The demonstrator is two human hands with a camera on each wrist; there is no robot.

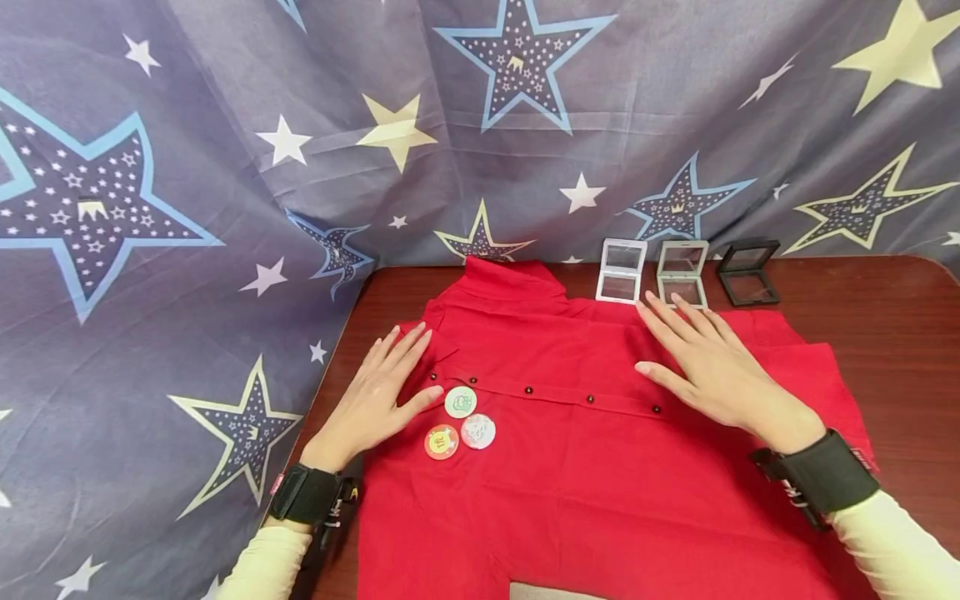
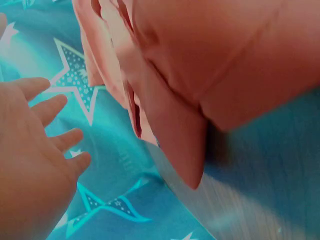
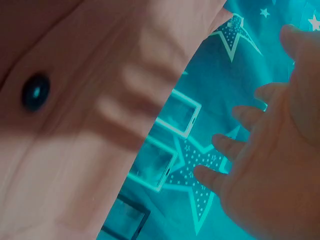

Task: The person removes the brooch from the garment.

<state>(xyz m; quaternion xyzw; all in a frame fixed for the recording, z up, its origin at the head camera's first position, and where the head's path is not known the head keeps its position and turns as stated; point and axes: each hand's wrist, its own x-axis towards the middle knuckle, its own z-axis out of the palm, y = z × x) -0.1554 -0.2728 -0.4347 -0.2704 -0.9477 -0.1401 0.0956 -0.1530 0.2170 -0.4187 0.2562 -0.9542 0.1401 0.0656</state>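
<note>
A red buttoned cotton shirt [image 1: 600, 450] lies spread across the dark wooden table [image 1: 885, 333]. The left hand [image 1: 378, 396] and right hand [image 1: 712, 367], fingers straight, seemingly press it flat; three round badges [image 1: 460, 423] lie just right of the left hand.

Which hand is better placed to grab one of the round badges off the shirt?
Left. The left hand lies flat on the red shirt, thumb right beside the three badges. The right hand rests across the button placket, nearer the display cases.
</note>
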